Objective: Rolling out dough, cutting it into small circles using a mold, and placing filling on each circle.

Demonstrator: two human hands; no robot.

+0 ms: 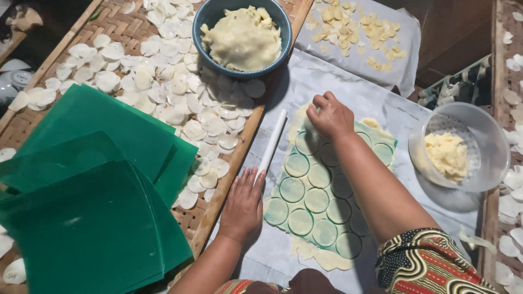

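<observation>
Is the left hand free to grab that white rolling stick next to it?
Probably yes. The left hand lies flat and empty on the white sheet, fingertips right at the near end of the white stick, with nothing lying between them.

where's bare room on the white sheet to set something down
Bare white sheet lies between the blue bowl of dough and the green mat of rolled dough, and just left of the clear plastic bowl. The woven bamboo tray is crowded with pale dough discs and stacked green sheets.
</observation>
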